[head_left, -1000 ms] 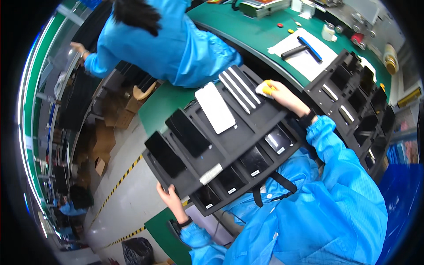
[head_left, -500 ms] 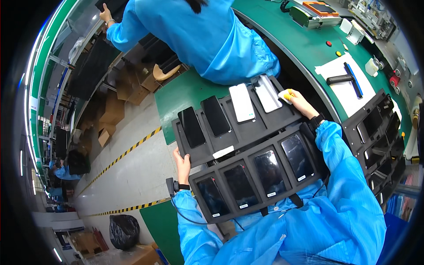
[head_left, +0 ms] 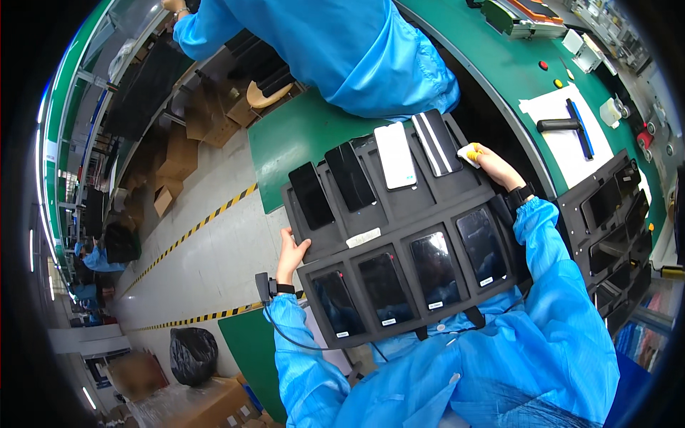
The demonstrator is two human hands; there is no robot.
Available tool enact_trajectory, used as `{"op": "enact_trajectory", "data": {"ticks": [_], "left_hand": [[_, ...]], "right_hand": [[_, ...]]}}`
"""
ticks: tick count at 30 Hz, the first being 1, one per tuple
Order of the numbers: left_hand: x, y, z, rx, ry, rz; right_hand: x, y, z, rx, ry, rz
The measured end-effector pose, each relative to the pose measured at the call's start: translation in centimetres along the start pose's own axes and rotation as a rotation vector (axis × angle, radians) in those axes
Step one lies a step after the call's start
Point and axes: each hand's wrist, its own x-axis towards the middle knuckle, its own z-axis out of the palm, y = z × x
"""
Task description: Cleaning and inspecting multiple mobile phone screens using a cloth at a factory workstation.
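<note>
My left hand (head_left: 290,257) grips the left end of a black phone tray (head_left: 335,245), thumb near its near corner. At the opposite end my right hand (head_left: 494,167) is closed on the tray's edge. Its fingertips carry something yellow and a small white piece (head_left: 468,155), whose kind I cannot make out. Several phones lie in this tray's slots: two dark-screened phones (head_left: 312,196) at left, a white-screened phone (head_left: 395,155), and a striped-screen phone (head_left: 437,143) beside my right hand. A second black tray (head_left: 357,333), holding several dark phones (head_left: 435,269), adjoins it close to my body.
A co-worker in a blue smock (head_left: 314,50) stands just beyond the tray. On the green bench (head_left: 492,68) at right lies a black-and-blue T-shaped tool (head_left: 581,128) on white paper. Stacked phone trays (head_left: 603,214) stand at my right. Cartons (head_left: 178,160) and a black bag (head_left: 193,355) are at left.
The gap between the two trays has closed. On the far-right phone, the mostly white screen has turned to black and white stripes. The co-worker's raised hand has shifted toward the top edge.
</note>
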Motion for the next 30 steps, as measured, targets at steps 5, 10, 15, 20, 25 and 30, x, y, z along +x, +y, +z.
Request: {"op": "enact_trajectory", "data": {"ticks": [5, 10, 15, 20, 25, 30], "left_hand": [[-1.1, 0.9, 0.6, -0.076, 0.042, 0.067], [-1.5, 0.6, 1.0, 0.013, 0.093, 0.064], [-1.8, -0.9, 1.1, 0.241, 0.208, 0.134], [-9.7, 4.3, 3.7, 0.496, 0.57, 0.288], [-17.6, 10.1, 11.0, 0.276, 0.342, 0.232], [-19.9, 11.4, 17.9, 0.614, 0.351, 0.285]], "right_hand": [[-0.3, 1.5, 0.0, 0.002, -0.013, -0.018], [-0.6, 2.1, 0.1, -0.15, 0.04, -0.018], [-2.5, 1.1, 0.5, -0.523, 0.286, -0.182], [-10.0, 1.2, 0.1, 0.186, 0.222, -0.34], [-16.7, 4.7, 1.6, 0.817, 0.113, -0.271], [-20.3, 2.3, 5.3, -0.446, 0.443, -0.105]]}}
